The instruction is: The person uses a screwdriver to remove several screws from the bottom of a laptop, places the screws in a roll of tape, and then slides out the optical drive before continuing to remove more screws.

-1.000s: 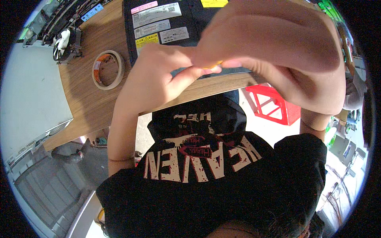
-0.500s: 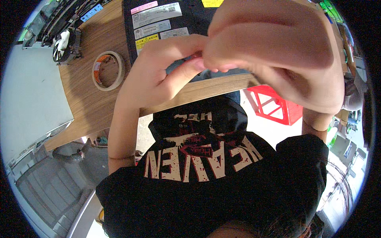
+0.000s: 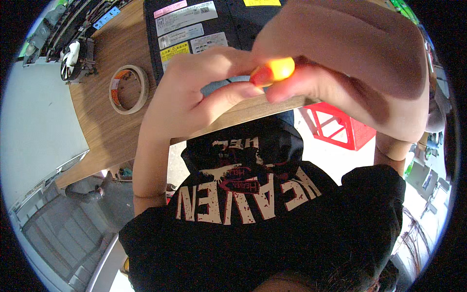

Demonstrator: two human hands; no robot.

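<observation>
Both my hands are raised close together above the table's front edge. Between them shows a small yellow-and-red piece (image 3: 281,69) with a rounded end, much like the end of a tool handle; its exact kind I cannot make out. My left hand (image 3: 189,90) pinches at its red end with thumb and index finger. My right hand (image 3: 345,68) is curled round its yellow part, thumb below, most fingers hidden behind the back of the hand. Beneath and beyond them lies a black laptop-like case (image 3: 233,29), labelled face up, partly covered by my hands.
On the wooden table (image 3: 104,129), left of my hands, lies a roll of tape (image 3: 143,90). A small fan with white blades (image 3: 72,59) stands farther left, near a blue strip (image 3: 107,18). Below the table's edge is a red plastic crate (image 3: 357,134).
My right hand has turned and shifted slightly right, so the yellow-and-red piece now shows between my hands. My left hand has barely moved.
</observation>
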